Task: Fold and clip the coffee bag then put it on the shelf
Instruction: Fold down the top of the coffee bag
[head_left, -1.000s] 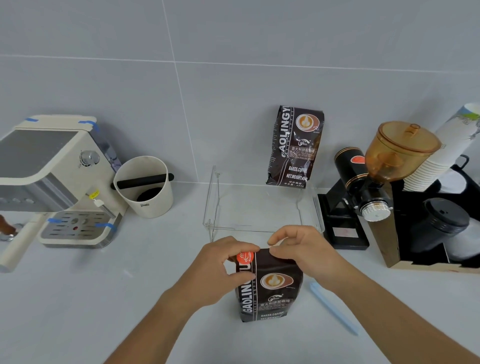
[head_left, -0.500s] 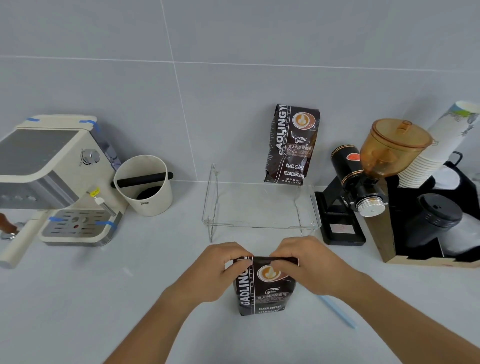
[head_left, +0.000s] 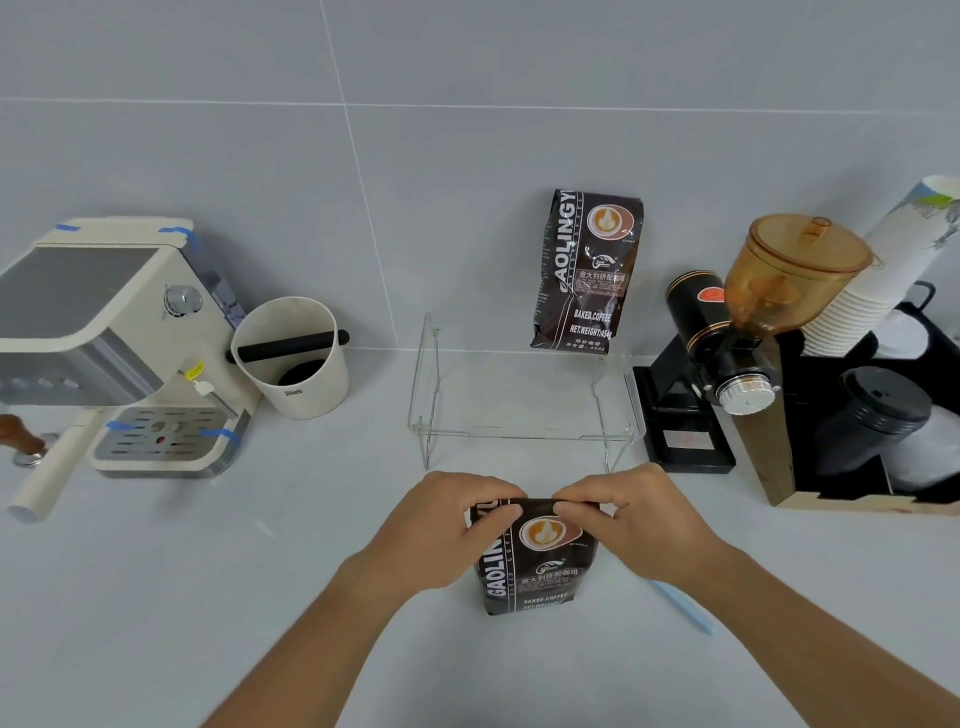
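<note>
A dark brown coffee bag (head_left: 535, 566) stands upright on the grey counter in front of me. My left hand (head_left: 447, 525) and my right hand (head_left: 634, 514) both pinch its top edge, which is rolled down over the front of the bag. A light blue clip stick (head_left: 683, 607) lies on the counter just right of the bag, partly hidden under my right forearm. Behind the bag stands a clear acrylic shelf (head_left: 524, 434), and a second coffee bag (head_left: 589, 270) rests upright on its back right part.
A cream espresso machine (head_left: 104, 338) and a white knock box (head_left: 293, 358) stand at the left. A black grinder with an amber hopper (head_left: 753, 317), stacked paper cups (head_left: 878, 275) and a black organiser with lids (head_left: 883, 421) crowd the right.
My hands have folded the bag's top down further, so the bag stands shorter. My right hand's thumb and fingers have closed in on the fold. The view has dipped slightly.
</note>
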